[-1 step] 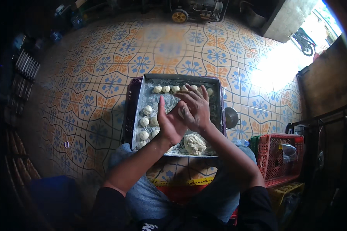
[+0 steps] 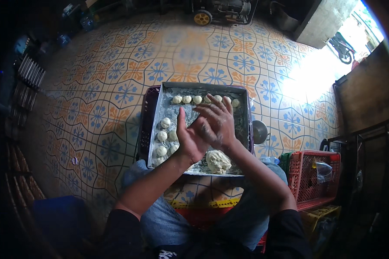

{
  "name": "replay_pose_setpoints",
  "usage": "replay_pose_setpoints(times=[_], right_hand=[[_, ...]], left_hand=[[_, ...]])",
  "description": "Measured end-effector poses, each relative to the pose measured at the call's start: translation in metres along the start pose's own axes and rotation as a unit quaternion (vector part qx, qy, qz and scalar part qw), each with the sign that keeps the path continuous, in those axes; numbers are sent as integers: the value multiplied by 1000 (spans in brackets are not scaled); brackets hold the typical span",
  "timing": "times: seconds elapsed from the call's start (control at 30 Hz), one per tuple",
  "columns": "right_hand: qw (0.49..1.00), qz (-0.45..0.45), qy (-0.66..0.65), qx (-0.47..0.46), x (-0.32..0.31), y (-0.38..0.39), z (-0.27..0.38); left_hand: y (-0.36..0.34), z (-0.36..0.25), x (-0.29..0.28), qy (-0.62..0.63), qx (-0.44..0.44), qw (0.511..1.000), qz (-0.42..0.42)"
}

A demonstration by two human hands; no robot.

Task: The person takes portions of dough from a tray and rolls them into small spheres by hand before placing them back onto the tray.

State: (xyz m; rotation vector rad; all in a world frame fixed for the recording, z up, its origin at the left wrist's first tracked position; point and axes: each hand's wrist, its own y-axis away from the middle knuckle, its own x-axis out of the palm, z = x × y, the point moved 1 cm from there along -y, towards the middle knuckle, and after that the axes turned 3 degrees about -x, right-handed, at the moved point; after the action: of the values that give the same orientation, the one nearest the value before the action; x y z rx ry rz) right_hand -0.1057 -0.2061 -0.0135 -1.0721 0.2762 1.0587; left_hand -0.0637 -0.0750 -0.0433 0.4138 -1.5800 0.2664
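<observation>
My left hand [image 2: 192, 138] is palm up over the tray, its thumb stretched upward. Across its palm lies my right hand [image 2: 220, 123], fingers extended and a little apart, dusted with flour. The palms press together around a small piece of dough, which they hide now. Beneath them is a floured metal tray [image 2: 156, 116]. A row of small dough balls [image 2: 176, 99] runs along its far side, partly behind my right fingers. More dough balls [image 2: 162, 136] sit along the left side. A large lump of dough [image 2: 218, 162] rests at the near edge, below my right wrist.
A purple crate [image 2: 149, 103] shows under the tray. Right of it is a round metal bowl [image 2: 259, 131]. Farther right are a red crate [image 2: 309, 190] holding a clear plastic bag [image 2: 323, 172] and a yellow crate [image 2: 322, 216]. A wheeled machine [image 2: 220, 12] stands on the far tiled floor.
My right hand has shifted slightly over the left palm. A pale bit of dough that showed between the hands is now covered. The tray and its dough stay as they were.
</observation>
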Motion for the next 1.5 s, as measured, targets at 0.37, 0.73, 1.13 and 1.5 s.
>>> replay_pose_setpoints(times=[0.37, 0.73, 1.13, 1.5], right_hand=[[999, -20, 4, -26, -7, -9, -7], [987, 0, -154, 51, -2, -1, -2], [975, 26, -166, 144, 0, 4, -26], [827, -184, -424, 321, 16, 8, -14]], left_hand=[[0, 1, 32, -77, 31, 995, -59], [-11, 27, 4, -145, -13, 982, -118], [-9, 30, 2, -236, -8, 965, -115], [-17, -8, 5, -326, 200, 919, -98]])
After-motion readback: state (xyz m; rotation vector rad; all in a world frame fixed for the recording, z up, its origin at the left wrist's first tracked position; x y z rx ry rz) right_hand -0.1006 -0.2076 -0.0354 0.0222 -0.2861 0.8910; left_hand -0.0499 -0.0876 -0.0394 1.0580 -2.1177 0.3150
